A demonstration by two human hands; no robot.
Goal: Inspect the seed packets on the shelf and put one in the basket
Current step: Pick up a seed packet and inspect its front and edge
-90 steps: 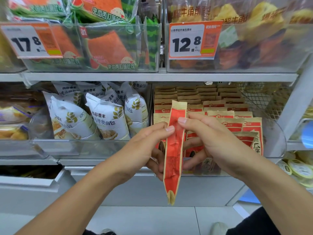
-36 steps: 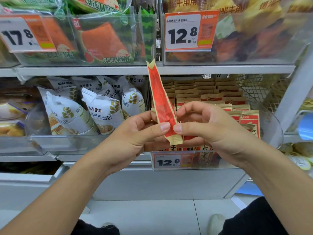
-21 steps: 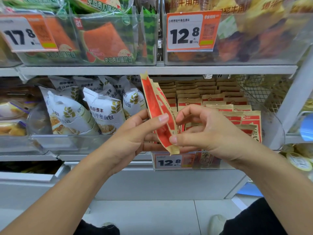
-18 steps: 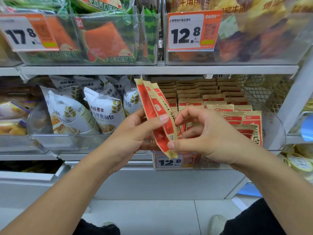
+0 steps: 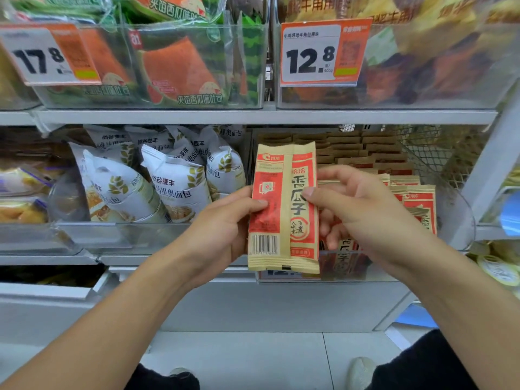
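A red and tan seed packet stands upright in front of the middle shelf, its printed side with a barcode turned to me. My left hand grips its left edge, thumb on the front. My right hand pinches its right edge, thumb on the front and fingers behind. More packets of the same kind stand in rows in a clear bin behind my right hand. No basket is in view.
White bread bags fill the clear bin to the left. The upper shelf holds bins of watermelon toast and other snacks, with price tags 17.8 and 12.8. A wire mesh divider stands at the right.
The packet was edge-on and tilted left. It has turned in both hands so that its flat printed side faces me, and it now stands upright. The grip of both hands shifted to its two edges.
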